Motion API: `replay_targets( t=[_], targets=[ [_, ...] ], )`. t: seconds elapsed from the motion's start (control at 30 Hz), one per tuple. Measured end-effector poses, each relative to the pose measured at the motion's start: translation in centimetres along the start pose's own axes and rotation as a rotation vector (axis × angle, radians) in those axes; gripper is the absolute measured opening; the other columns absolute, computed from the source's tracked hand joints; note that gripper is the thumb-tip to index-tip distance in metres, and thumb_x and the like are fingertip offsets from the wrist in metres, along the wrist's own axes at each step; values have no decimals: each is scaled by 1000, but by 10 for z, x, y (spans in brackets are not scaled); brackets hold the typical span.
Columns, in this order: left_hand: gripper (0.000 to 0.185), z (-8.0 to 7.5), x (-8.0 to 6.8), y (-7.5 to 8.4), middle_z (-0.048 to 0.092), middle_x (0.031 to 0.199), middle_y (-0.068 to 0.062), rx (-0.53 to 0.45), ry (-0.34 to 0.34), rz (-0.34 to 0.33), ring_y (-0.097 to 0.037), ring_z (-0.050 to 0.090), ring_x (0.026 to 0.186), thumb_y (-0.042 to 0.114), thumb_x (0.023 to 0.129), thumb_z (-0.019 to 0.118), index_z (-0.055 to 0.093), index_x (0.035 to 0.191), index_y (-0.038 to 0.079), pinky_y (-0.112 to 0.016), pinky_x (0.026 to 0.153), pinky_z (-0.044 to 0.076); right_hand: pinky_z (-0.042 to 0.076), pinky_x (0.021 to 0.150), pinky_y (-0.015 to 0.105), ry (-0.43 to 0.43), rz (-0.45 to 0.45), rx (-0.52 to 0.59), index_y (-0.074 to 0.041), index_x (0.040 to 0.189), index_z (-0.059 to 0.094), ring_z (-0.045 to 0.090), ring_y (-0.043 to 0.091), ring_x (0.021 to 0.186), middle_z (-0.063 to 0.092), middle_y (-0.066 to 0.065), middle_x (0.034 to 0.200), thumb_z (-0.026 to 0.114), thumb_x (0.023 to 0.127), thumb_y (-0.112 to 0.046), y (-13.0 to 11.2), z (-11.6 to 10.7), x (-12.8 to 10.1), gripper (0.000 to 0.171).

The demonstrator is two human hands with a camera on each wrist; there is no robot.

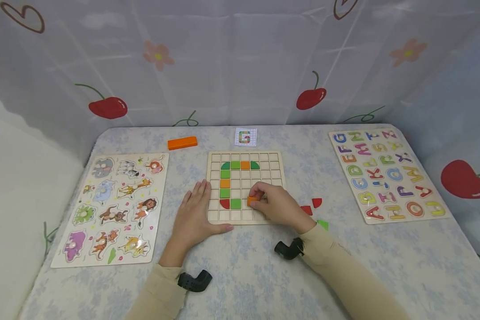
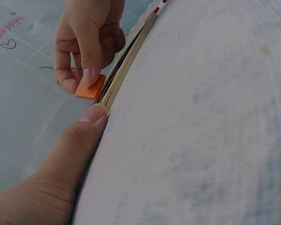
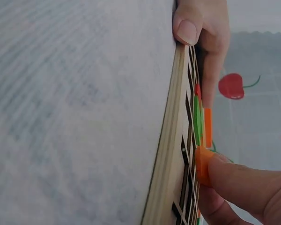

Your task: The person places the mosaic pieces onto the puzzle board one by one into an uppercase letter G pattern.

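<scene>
**Head view: orange tile half hidden under the fingers at the grid board**

Head camera shows the right hand [image 1: 278, 204] at centre frame, fingers curled narrow and pinching an orange tile [image 1: 252, 201] over the lower row of the grid board [image 1: 246, 217]; most of the tile is covered by the fingertips. The left hand [image 1: 194, 215] lies flat on the counter [image 1: 244, 266], fingers straight against the board's left edge, thumb along its front. Red pieces [image 1: 312, 206] and a green piece [image 1: 323, 224] are partly hidden behind the right wrist. Both wrist views see the board edge-on, so the exact cell cannot be made out.
</scene>
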State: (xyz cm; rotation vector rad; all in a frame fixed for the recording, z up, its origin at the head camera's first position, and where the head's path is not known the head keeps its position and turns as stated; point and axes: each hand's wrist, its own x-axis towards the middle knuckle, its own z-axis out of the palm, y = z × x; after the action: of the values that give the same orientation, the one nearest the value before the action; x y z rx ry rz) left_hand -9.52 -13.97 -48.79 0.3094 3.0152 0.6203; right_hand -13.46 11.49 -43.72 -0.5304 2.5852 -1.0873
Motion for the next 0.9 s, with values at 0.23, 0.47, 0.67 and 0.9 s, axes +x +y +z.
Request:
replay_targets(
  t=[0.23, 0.47, 0.67, 0.9],
  targets=[
    [137, 0, 0, 0, 10, 168, -7, -10, 6, 3, -23, 7, 157, 91, 62, 62, 13, 160, 8, -46, 127, 10, 49, 73, 28, 2, 9, -30, -20, 97, 64, 56, 14, 79, 62, -6, 86, 72, 91, -20, -5, 9, 7, 10],
    [137, -1, 0, 1, 11, 168, -8, -1, -1, -1, -24, 8, 156, 90, 62, 62, 14, 159, 7, -46, 127, 10, 49, 78, 29, -3, -16, -86, -20, 100, 67, 55, 14, 86, 60, -6, 93, 72, 92, -19, -4, 13, 6, 10],
    [137, -1, 0, 1, 10, 168, -7, -7, -3, -3, -24, 8, 156, 90, 61, 62, 14, 159, 7, -47, 127, 10, 49, 76, 29, 5, -16, -112, -21, 101, 70, 54, 13, 83, 59, -6, 95, 72, 92, -21, -4, 14, 4, 9],
    [137, -1, 0, 1, 10, 168, -8, -1, -2, -1, -24, 8, 156, 90, 62, 61, 13, 159, 7, -47, 127, 10, 49, 69, 24, -17, -91, -159, -16, 109, 76, 54, 8, 75, 62, -4, 101, 72, 92, -18, -4, 10, -3, 18]
  ],
)
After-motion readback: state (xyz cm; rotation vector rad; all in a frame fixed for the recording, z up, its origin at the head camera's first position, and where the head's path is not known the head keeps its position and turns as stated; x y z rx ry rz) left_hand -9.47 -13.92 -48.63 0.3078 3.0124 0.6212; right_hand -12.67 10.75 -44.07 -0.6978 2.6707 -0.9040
